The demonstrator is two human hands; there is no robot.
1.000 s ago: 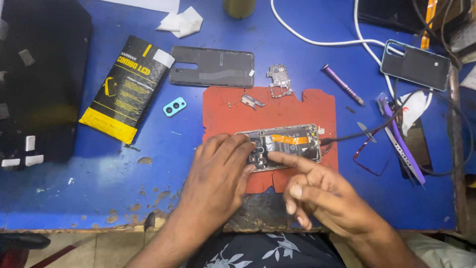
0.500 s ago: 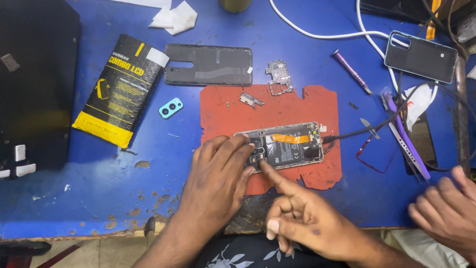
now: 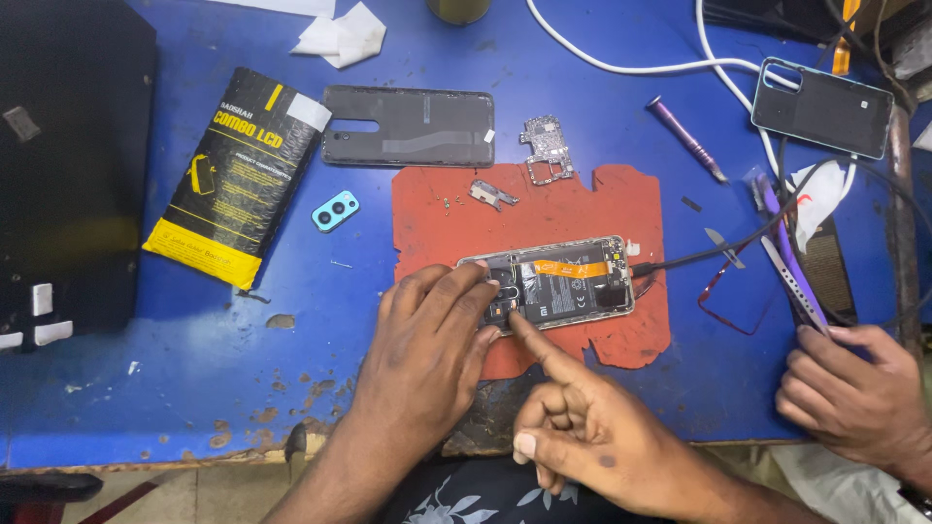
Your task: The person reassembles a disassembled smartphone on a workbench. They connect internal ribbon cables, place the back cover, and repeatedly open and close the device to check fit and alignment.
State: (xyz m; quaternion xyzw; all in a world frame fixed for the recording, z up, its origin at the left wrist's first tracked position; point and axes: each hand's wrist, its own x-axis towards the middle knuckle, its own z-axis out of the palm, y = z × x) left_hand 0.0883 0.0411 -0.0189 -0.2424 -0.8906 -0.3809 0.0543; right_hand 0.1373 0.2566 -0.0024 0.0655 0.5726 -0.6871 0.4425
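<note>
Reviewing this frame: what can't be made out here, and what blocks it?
- Head view: left end of the opened phone, covered by the left hand.
- What the right hand index fingertip touches: too small.
- Another person's hand: cut off by the right edge.
- Small parts on the red mat: too small to identify.

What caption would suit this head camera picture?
Left hand steadies an opened phone on a red mat while the right hand points at it.
</note>
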